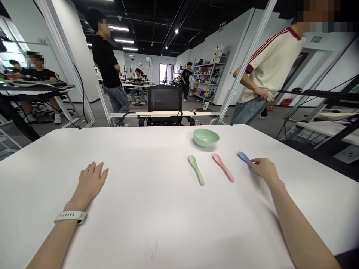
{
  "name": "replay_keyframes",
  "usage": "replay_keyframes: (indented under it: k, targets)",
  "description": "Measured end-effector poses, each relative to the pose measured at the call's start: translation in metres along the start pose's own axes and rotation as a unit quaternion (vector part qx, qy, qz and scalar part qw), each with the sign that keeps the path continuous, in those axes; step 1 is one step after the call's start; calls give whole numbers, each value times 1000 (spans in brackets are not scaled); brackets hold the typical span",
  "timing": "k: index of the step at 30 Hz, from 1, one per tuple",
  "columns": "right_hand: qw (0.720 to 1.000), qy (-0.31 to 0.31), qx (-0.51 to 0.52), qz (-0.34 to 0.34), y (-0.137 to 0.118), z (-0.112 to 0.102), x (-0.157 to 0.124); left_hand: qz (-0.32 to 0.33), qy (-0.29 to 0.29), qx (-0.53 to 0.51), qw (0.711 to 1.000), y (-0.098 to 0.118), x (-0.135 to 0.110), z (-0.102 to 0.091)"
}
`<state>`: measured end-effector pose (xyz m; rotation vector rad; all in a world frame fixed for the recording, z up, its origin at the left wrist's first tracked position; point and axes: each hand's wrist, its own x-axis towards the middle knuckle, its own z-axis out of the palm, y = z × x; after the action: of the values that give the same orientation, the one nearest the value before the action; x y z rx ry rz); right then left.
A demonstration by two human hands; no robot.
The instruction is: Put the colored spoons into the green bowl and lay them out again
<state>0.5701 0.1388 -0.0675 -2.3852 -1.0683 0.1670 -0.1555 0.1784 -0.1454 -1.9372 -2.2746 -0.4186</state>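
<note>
My right hand (265, 170) is closed around the handle of a blue spoon (243, 157), whose bowl end sticks out to the upper left of my fingers. A pink spoon (223, 167) and a green spoon (196, 170) lie side by side to its left on the white table (157, 209). A pale green bowl (206, 137) stands just behind the spoons. My left hand (90, 181) lies flat on the table far to the left, fingers stretched out, holding nothing; a white watch is on its wrist.
Beyond the table's far edge stands a dark monitor on a cart (164, 100). A person in a white and red shirt (266, 71) stands at the back right, another in black (108, 67) at the back left. Metal frame posts rise behind the table.
</note>
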Motion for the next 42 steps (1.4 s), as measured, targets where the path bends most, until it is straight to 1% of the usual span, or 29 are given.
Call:
replay_keyframes:
  k: [3,8,15,19,23,33,42]
  targets:
    - [1000,-5,4,6,1,0,0,8,-1,2,1000,0,0,-1]
    - [1000,-9,-4,13,4,2,4,13,21,-4,1000,0,-1,-1]
    - [1000,-2,-11,19,6,4,8,5,12,-8,1000,5,-3,-5]
    - [1000,-2,-15,27,11,7,16,10,8,-4,1000,9,-6,-11]
    - [999,4,-16,34,17,10,24,13,-17,4,1000,9,-8,-15]
    - [999,3,-23,24,27,17,34,21,-1,9,1000,6,-7,-11]
    - [1000,12,-22,16,47,28,56,15,-17,32,999,8,-7,-12]
